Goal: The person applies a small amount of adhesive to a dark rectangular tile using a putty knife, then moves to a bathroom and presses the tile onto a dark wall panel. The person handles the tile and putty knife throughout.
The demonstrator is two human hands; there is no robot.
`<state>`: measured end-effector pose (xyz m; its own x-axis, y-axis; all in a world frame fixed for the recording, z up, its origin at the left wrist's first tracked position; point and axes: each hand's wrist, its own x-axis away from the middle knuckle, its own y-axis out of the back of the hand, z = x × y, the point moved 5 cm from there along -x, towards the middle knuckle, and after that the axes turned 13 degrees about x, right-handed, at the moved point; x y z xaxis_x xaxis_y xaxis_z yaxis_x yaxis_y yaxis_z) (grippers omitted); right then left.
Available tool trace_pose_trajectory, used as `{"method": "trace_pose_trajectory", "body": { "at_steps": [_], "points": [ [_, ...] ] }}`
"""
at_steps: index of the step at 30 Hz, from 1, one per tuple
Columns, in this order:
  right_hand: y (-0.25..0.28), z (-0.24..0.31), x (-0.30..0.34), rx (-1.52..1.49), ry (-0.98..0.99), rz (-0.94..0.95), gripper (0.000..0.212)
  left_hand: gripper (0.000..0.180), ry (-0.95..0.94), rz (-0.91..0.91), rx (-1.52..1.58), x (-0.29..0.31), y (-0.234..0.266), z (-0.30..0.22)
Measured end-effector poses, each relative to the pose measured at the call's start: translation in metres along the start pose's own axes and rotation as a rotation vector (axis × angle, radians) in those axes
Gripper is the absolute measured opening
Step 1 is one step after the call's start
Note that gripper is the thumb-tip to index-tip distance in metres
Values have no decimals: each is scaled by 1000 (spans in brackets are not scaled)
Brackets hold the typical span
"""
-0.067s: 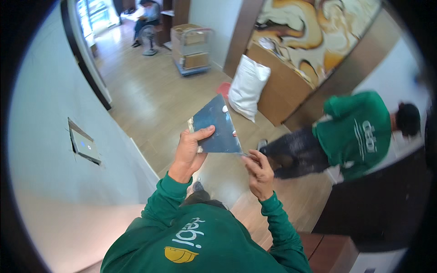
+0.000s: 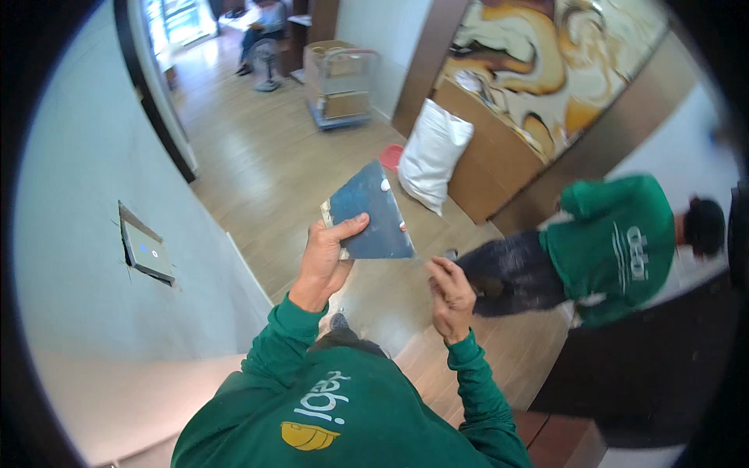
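Observation:
My left hand (image 2: 326, 253) grips a flat blue-grey plate (image 2: 367, 210) by its near left side, with the thumb lying across its top face. White dabs sit along the plate's right edge, and its left edge is crusted with pale material. Close to the plate's lower right corner is my right hand (image 2: 450, 299), its fingers curled together. Whether it touches that corner is unclear, and anything between those fingers is too thin or blurred to name.
On my left, a pale wall (image 2: 86, 234) holds a switch panel (image 2: 147, 251) in a rough cut-out. A co-worker in a green shirt (image 2: 616, 242) bends at the right. Ahead stand a white sack (image 2: 433, 156), a cardboard sheet (image 2: 491, 160) and a trolley with boxes (image 2: 341, 86). Someone sits far back beside a fan (image 2: 266, 64).
My right hand has shifted slightly right and down from the plate's corner. The left hand keeps its grip on the plate. The background has moved a little to the right in view.

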<state>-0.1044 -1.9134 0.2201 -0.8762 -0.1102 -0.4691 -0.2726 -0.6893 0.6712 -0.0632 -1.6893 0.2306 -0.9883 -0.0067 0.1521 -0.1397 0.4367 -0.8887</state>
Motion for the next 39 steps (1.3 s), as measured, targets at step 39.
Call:
{"method": "trace_pose_trajectory", "body": {
  "at_steps": [39],
  "points": [
    [-397,70,-577,-626,775,230,33,10,-1607,-931,-710,-425,37,-239]
  ]
}}
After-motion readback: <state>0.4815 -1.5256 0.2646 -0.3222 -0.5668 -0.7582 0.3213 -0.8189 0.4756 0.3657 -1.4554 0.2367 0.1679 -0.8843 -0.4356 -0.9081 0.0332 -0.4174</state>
